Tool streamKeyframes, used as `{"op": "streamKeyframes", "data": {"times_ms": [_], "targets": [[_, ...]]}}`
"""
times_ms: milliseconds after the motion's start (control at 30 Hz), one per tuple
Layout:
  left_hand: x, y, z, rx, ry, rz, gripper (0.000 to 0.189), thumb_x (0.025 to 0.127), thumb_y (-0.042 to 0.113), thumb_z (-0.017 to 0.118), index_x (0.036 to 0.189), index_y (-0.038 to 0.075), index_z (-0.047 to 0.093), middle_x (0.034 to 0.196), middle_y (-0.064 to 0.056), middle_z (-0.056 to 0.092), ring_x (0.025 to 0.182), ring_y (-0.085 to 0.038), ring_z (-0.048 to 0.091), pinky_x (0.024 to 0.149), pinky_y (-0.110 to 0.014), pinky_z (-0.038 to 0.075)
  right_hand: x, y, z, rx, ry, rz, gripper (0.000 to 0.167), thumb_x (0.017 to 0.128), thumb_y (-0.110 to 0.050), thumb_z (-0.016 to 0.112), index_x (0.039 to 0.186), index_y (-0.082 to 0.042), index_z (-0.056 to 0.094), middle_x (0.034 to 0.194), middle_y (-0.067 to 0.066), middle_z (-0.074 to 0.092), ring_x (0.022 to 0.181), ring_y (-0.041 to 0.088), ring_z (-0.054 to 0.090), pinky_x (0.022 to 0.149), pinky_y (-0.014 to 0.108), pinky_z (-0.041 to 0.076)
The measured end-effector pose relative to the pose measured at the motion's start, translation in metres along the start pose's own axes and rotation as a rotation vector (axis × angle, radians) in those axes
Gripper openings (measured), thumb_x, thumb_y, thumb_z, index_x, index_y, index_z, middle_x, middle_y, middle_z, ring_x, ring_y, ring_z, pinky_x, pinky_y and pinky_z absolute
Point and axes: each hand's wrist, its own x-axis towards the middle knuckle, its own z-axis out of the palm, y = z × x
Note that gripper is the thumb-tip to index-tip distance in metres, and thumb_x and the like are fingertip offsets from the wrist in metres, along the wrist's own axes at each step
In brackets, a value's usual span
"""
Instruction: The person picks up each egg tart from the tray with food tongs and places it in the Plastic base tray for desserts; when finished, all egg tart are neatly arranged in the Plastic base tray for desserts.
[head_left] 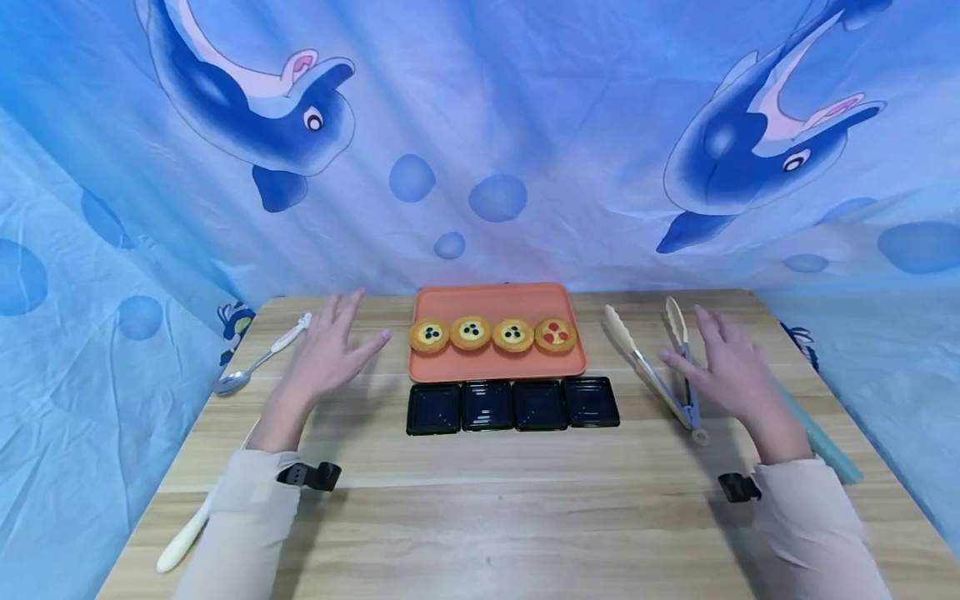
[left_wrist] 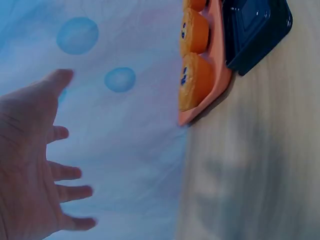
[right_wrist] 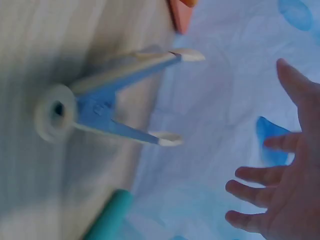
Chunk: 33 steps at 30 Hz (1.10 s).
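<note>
My left hand (head_left: 326, 354) hovers above the left of the table with its fingers spread, holding nothing. Close by it lies a spoon (head_left: 258, 357) with a pale handle. On the other side my right hand (head_left: 731, 367), fingers also apart and holding nothing, is beside the tongs (head_left: 660, 379), which lie spread with cream tips. Between the hands, an orange tray (head_left: 491, 302) carries a row of tarts: several with dark berries, such as this blueberry tart (head_left: 470, 332), and one strawberry tart (head_left: 555, 335) at the right end. In the left wrist view the palm and spread fingers show plainly.
Several small black square trays (head_left: 487, 406) stand in a row before the orange tray. A teal rod (head_left: 828, 446) lies partly under the right arm. A white-handled utensil (head_left: 183, 537) is partly hidden by the left arm. A blue dolphin-print curtain (head_left: 570, 100) hangs behind the table.
</note>
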Motion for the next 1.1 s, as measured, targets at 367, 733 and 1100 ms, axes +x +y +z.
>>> {"op": "streamKeyframes", "data": {"times_ms": [367,733,1100], "targets": [[0.023,-0.021,0.054,-0.525,-0.178,-0.187,0.07,0.093,0.019,0.07,0.148,-0.005,0.035,0.137,-0.029,0.048,0.123,-0.043,0.052,0.089,-0.046,0.054,0.014,0.008,0.037,0.079,-0.107,0.182,0.09,0.091,-0.064,0.057,0.123,0.019,0.047,0.101,0.034,0.055,0.078,0.043,0.058,0.064,0.051,0.05],[0.03,-0.012,0.086,-0.58,-0.181,-0.289,0.057,0.086,0.007,0.07,0.135,-0.012,0.048,0.122,-0.024,0.057,0.107,-0.034,0.06,0.086,-0.036,0.053,0.02,0.005,0.05,0.098,-0.126,0.327,0.061,0.081,-0.058,0.073,0.08,-0.004,0.045,0.064,0.006,0.039,0.052,0.022,0.043,0.043,0.035,0.038],[0.029,-0.005,0.093,-0.583,-0.128,-0.311,0.046,0.083,-0.004,0.066,0.127,-0.013,0.057,0.109,-0.023,0.064,0.095,-0.029,0.064,0.078,-0.03,0.054,0.023,0.008,0.059,0.108,-0.141,0.414,0.086,0.077,-0.063,0.074,0.113,0.01,0.047,0.091,0.023,0.055,0.067,0.03,0.052,0.05,0.039,0.043]]}}
